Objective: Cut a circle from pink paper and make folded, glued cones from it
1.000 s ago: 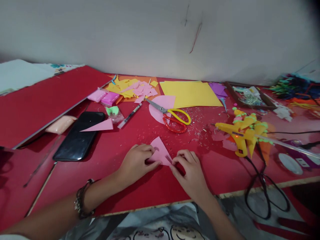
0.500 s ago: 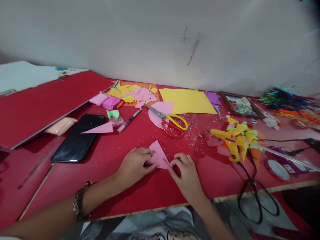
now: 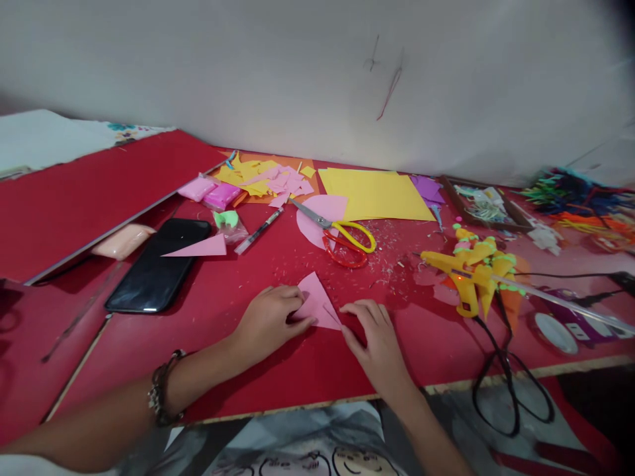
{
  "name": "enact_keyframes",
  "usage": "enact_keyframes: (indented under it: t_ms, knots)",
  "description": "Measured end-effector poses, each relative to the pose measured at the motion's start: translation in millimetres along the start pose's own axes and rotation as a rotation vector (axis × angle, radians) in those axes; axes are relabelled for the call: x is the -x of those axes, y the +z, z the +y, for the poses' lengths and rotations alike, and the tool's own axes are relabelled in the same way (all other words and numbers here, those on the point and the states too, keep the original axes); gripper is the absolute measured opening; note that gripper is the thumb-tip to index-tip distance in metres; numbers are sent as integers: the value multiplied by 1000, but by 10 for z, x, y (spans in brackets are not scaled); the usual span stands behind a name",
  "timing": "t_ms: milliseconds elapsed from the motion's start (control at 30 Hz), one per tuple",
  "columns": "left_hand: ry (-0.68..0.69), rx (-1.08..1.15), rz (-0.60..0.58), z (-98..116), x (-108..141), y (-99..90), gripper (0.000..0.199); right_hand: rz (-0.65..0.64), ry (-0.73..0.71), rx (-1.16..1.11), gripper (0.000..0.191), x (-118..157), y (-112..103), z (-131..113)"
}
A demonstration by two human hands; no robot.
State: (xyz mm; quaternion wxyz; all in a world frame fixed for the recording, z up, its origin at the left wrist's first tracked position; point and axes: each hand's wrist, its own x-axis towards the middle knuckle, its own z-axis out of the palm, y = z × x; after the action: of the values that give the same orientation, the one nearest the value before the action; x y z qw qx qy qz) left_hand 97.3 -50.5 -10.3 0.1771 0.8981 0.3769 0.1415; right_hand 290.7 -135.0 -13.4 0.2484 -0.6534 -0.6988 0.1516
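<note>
A folded piece of pink paper [image 3: 317, 305] lies on the red table in front of me, its point facing away and a narrow fold or slit showing near its lower right corner. My left hand [image 3: 270, 322] grips its left side, with the thumb on the near edge and the fingers curled at the far side. At the right corner, my right hand [image 3: 373, 340] has thumb and index finger apart, the thumb tip at or very near the paper. Beyond them lie scissors [image 3: 320, 221] with one yellow and one red handle, resting partly on a rounded pink paper piece [image 3: 307, 233].
A black phone [image 3: 159, 268] with a pink paper triangle [image 3: 203, 246] over it lies left, near a pen [image 3: 258, 231]. Yellow sheets [image 3: 380, 195] and paper scraps [image 3: 285, 182] are at the back. A yellow glue gun [image 3: 464, 281] with a looped black cable is right.
My right thumb and index finger have spread apart from their pinch at the paper's right corner. My left hand stays on the paper. The whole view has shifted slightly.
</note>
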Motion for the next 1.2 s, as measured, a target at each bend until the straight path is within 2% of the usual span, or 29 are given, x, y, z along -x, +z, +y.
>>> enact_keyframes:
  t_ms: [133, 367, 467, 533, 667, 733, 867, 967, 1100, 1200]
  knots:
    - [-4, 8, -12, -10, 12, -5, 27, -36, -86, 61, 25, 0, -2, -6]
    - [-24, 20, 29, -130, 74, -13, 26, -30, -104, 53, 23, 3, -9, 8]
    - [13, 52, 40, -171, 63, -5, 26, 3, -123, 85, 23, 10, 3, -8]
    - [33, 69, 31, -178, 50, -2, 26, 23, -178, 136, 25, 19, 18, -29]
    - [3, 43, 10, -156, 50, -25, 26, -20, -388, 187, 36, 37, 47, -71]
    - [-27, 4, 13, -147, 68, -52, 24, -31, -424, 191, 38, 37, 49, -81]
    - [-119, -22, 42, -187, 131, -103, 17, -39, -430, 214, 38, 18, 33, -82]
    - [-168, -23, 51, -261, 185, -116, 30, -64, -433, 209, 38, 15, 29, -76]
    - [-165, -11, 11, -332, 216, -125, 36, -77, -404, 163, 35, 16, 22, -56]
    - [-129, 2, -41, -359, 187, -158, 37, -165, -348, 65, 28, -63, -37, -40]
